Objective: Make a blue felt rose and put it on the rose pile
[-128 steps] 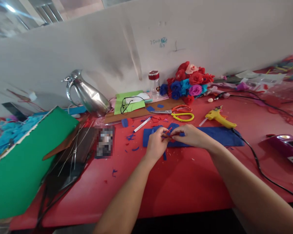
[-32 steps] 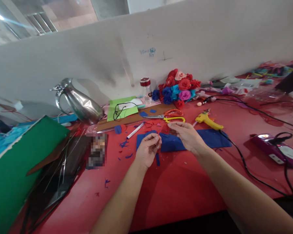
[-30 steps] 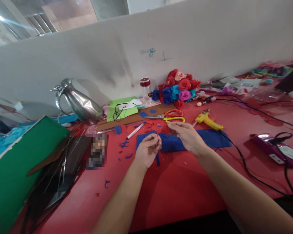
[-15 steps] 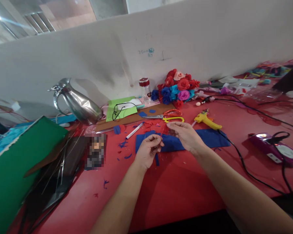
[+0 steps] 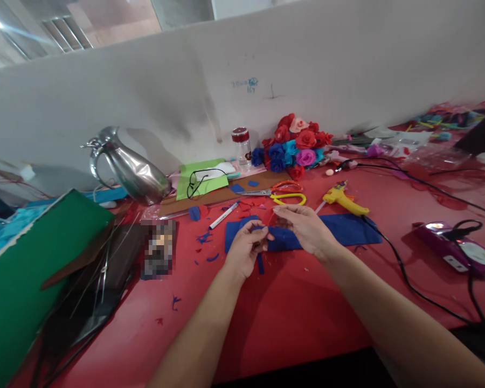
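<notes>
My left hand [image 5: 244, 252] and my right hand [image 5: 305, 229] meet over a blue paper sheet [image 5: 347, 229] on the red table [image 5: 299, 318]. Both pinch a small thin red paper strip [image 5: 270, 218] between their fingertips; most of it is hidden by the fingers. Just beyond my hands lie orange-and-yellow scissors [image 5: 285, 194] and a white marker [image 5: 224, 215]. A yellow glue gun [image 5: 343, 200] lies to the right of the scissors, its black cord running toward me.
A bunch of red, blue and pink paper flowers [image 5: 295, 145] and a small jar [image 5: 242, 145] stand by the wall. A steel jug [image 5: 127, 170], a green board [image 5: 28, 269] and wires lie left. A purple device [image 5: 456, 248] sits right. Paper scraps dot the table.
My hands were together 4.3 s ago, drew slightly apart a second ago, and have closed again on the red strip. The view shifted a little.
</notes>
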Tool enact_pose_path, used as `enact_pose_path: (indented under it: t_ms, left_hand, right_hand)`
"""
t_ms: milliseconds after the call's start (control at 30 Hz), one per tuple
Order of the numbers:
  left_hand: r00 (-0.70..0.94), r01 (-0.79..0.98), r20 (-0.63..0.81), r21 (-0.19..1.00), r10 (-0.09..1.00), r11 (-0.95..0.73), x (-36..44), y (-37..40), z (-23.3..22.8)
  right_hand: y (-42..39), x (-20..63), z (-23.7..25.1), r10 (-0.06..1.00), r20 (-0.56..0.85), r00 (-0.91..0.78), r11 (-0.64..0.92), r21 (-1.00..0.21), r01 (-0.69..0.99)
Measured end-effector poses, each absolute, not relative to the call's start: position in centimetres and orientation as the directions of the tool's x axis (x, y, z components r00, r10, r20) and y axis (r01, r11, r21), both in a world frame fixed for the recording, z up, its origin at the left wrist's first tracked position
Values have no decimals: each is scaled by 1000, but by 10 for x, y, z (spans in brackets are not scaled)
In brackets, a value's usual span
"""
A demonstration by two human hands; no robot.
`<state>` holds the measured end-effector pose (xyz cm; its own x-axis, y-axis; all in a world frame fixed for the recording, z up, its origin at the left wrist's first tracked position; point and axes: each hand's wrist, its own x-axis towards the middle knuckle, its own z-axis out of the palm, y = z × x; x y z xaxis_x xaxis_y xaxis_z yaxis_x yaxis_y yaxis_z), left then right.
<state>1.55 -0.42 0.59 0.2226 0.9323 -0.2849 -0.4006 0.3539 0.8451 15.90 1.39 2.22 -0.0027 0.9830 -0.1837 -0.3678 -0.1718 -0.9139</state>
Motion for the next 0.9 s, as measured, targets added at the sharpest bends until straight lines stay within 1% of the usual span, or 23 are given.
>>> enact_pose_path:
  t_ms: [133, 433, 567, 667, 800, 900]
  left_hand:
    - [220, -406, -291, 840, 931, 358, 16, -3, 3]
    - [203, -422, -296, 834, 933, 356, 17, -2, 3]
    - [200, -406, -294, 843, 935, 352, 16, -3, 4]
    - [194, -404, -291, 846, 937, 347, 15, -3, 2]
    - [176, -412, -284, 848, 943, 332, 15, -2, 1]
    - [174, -401, -269, 859, 947, 317, 16, -2, 3]
  right_hand:
    - [12, 157, 22, 985, -165, -47, -170, -913, -370]
    - [12, 157, 21, 982, -183, -44, -186, -908, -375]
    - [12, 157, 21, 986, -161, -48, -167, -917, -363]
    - [13, 157, 19, 989, -142, -41, -148, -941, -306]
    - [15, 160, 17, 998, -62, 21, -58, -983, -173]
    - [15, 162, 17, 999, -31, 34, -27, -994, -108]
